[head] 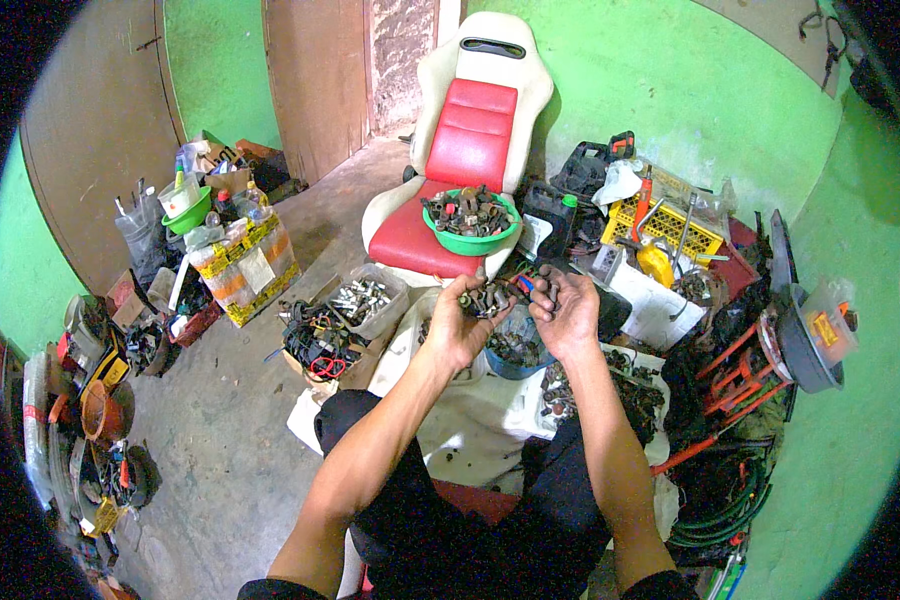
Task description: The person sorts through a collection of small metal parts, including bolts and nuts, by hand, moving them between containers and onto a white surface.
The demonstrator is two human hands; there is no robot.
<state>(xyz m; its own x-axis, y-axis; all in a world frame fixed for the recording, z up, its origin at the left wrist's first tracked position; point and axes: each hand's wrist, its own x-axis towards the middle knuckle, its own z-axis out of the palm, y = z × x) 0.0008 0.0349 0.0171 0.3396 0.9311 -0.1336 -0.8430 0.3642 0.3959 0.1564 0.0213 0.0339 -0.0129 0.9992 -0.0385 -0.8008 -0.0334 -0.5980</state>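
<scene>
My left hand is raised in front of me, palm up, with several small dark metal parts on its palm and fingers. Close to its right, my right hand has its fingers curled around more dark metal pieces. Below and between the hands stands a round blue container with small dark parts in it. Beyond them, a green plastic basin heaped with metal parts rests on the seat of a red and white car seat. What exactly each held piece is, I cannot tell.
Left of my hands are a clear plastic tub of shiny metal parts and a cardboard box of cables. At the right stand a yellow crate, a black jerrycan and a red stool. A taped box sits farther left.
</scene>
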